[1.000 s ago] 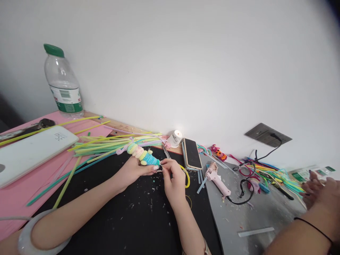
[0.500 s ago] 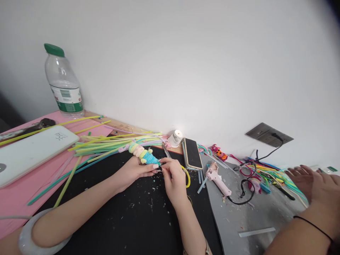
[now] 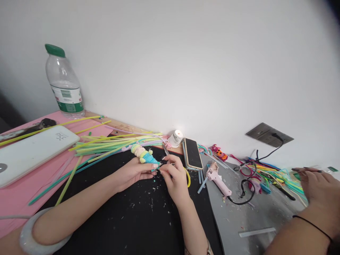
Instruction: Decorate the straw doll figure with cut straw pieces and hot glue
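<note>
My left hand [image 3: 129, 174] is closed around a small figure of wound pipe cleaners [image 3: 147, 157], with a blue body and bands of yellow and pale pink. The figure lies tilted, its narrow blue end pointing right, low over the black mat [image 3: 127, 226]. At that narrow end is my right hand [image 3: 175, 181], thumb and forefinger bent together in a pinch; whatever lies between those fingertips is too small to make out. Just behind my right hand, scissors [image 3: 188, 177] with a yellow handle are partly hidden by it.
Loose pipe cleaners [image 3: 122, 142] lie behind my hands. A phone [image 3: 192, 153] leans near a white cup [image 3: 176, 138]. To the right are a pink glue gun [image 3: 218, 181] and another person's hand [image 3: 320, 186]. A power bank [image 3: 37, 154] and bottle [image 3: 65, 85] stand left.
The figure and my left hand have shifted slightly right. My right-hand fingers have lifted and spread a little at the figure's tip. The other person's hand has moved right.
</note>
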Demonstrator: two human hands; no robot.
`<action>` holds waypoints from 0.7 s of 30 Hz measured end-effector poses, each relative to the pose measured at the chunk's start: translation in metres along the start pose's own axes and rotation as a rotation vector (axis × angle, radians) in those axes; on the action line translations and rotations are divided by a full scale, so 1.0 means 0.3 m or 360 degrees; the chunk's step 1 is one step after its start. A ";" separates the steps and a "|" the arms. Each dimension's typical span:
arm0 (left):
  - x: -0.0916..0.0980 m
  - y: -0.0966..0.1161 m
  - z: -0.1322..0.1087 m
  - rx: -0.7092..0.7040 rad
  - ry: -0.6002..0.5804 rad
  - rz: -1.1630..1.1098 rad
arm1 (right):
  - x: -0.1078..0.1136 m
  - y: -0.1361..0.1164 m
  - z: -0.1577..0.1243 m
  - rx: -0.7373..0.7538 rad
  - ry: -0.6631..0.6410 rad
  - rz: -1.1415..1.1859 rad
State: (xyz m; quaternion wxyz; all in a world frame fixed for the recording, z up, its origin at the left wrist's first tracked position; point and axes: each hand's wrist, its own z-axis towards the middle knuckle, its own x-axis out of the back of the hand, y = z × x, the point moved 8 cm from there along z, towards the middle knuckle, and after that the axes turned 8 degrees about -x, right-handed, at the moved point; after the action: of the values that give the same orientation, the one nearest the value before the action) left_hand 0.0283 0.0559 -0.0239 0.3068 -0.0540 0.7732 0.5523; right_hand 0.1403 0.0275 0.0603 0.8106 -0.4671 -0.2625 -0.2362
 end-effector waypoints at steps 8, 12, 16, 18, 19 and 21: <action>-0.012 0.018 -0.003 -0.0034 0.0001 -0.0131 | -0.006 0.012 0.005 -0.0108 0.0005 0.0110; -0.017 0.035 -0.001 -0.0144 -0.0013 -0.0072 | -0.020 0.063 0.004 -0.0356 0.0047 0.0332; -0.009 0.039 0.002 -0.0213 0.0004 0.0000 | -0.056 0.098 -0.004 -0.0554 -0.0056 0.0523; -0.005 0.038 0.004 -0.0233 0.0007 0.0017 | -0.074 0.092 -0.007 -0.0547 -0.0149 0.0519; -0.003 0.037 0.005 -0.0240 0.0007 0.0017 | -0.078 0.088 -0.008 -0.0540 -0.0176 0.0516; -0.003 0.034 0.006 -0.0243 -0.0004 -0.0007 | -0.079 0.086 -0.010 -0.0539 -0.0185 0.0522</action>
State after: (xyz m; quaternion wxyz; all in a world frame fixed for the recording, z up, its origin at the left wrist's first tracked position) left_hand 0.0255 0.0613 -0.0152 0.3040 -0.0783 0.7283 0.6091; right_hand 0.1394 0.0399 0.0274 0.7318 -0.6455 -0.1858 -0.1147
